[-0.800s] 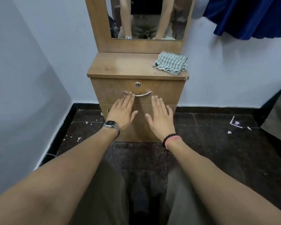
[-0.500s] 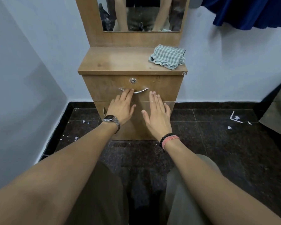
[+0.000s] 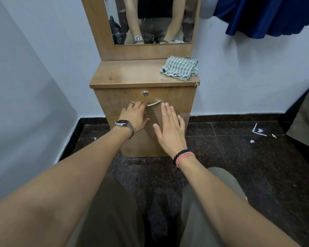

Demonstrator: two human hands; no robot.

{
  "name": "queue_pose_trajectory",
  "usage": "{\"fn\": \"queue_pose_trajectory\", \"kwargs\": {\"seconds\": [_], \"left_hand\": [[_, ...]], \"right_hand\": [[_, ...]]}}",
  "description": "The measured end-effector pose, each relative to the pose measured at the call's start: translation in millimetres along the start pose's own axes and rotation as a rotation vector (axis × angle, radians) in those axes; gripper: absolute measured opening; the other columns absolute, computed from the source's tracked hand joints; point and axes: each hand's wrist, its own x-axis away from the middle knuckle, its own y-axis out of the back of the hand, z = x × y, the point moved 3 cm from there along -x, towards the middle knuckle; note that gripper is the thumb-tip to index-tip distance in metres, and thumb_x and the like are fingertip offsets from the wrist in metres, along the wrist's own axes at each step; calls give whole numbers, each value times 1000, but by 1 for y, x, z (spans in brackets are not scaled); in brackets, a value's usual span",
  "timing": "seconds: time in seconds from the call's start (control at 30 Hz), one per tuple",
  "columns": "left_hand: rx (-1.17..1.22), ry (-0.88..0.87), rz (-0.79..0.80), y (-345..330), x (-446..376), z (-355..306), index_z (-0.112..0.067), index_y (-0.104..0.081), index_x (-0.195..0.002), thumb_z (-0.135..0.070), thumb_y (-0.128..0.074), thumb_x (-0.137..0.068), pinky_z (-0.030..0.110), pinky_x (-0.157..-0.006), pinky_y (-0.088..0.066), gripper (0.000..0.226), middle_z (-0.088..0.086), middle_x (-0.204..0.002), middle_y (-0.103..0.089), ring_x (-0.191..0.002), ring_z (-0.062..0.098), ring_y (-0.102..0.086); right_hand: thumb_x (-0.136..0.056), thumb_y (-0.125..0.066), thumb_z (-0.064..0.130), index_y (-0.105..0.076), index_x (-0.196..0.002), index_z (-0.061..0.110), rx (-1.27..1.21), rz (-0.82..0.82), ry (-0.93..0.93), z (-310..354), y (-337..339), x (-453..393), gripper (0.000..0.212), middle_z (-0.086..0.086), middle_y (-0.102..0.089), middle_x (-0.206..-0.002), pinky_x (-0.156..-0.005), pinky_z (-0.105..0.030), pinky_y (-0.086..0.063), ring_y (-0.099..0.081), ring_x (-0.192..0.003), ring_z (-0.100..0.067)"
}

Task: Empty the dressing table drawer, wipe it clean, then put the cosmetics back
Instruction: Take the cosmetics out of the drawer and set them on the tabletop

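Drawer [image 3: 175, 100] of the dressing table found closed, front flush with the carcass; contents not visible, so no cosmetics can be confirmed; emptying judged not yet begun. Left hand [image 3: 135, 117] lies against the drawer front below the lock [image 3: 145, 93], its fingertips curled onto the curved metal handle [image 3: 154, 103], apparently hooking it to pull; whether the grip is fully closed cannot be told, as the fingers hide that part of the bar. Right hand [image 3: 169, 129] is held flat just right of the handle, fingers straight and together, holding nothing; whether it touches the wood cannot be told; judged placed to steady the cabinet or to receive the drawer as it slides. A checked cloth [image 3: 180, 68] sits crumpled on the tabletop above the drawer, toward its right rear corner, presumably staged for the wiping step; mirror [image 3: 150, 20] above the tabletop reflects both forearms.
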Motion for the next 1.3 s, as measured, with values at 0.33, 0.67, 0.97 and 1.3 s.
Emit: {"fn": "queue_pose_trajectory", "kwargs": {"seconds": [0.33,0.67,0.97,1.3], "left_hand": [[11,-9,-43,3,11,-8,-18,-43,-131,-44,-57,-87,42,-88,-43,52,3,-126,-46,-119,28,-46],[-94,-145,-95,14,68,-17,-16,-46,-123,-42,-50,-91,38,-80,-39,42,3,-118,-50,-105,26,-50],[-22,-157,-456,65,86,-22,-15,-56,-119,-30,-55,-87,35,-78,-48,35,5,-118,-55,-104,23,-52],[-13,-74,-350,53,83,-2,-18,-59,-113,-43,-34,-93,38,-85,-43,41,0,-102,-64,-95,24,-59]], "right_hand": [[-100,-33,41,-2,-155,19,-21,-28,-10,1,14,9,66,4,-2,-163,-120,-37,-6,0,-149,-10],[-100,-36,41,-7,-155,19,-46,-113,39,20,29,11,66,4,-4,-163,-120,-38,-8,1,-149,-9],[-100,-35,38,-18,-154,22,-38,-215,43,19,52,12,58,3,-10,-162,-117,-38,-9,-5,-149,-9],[-97,-37,40,-53,-130,22,154,-193,47,15,55,17,40,5,-55,-133,-116,-40,-16,-42,-132,-14]]}}
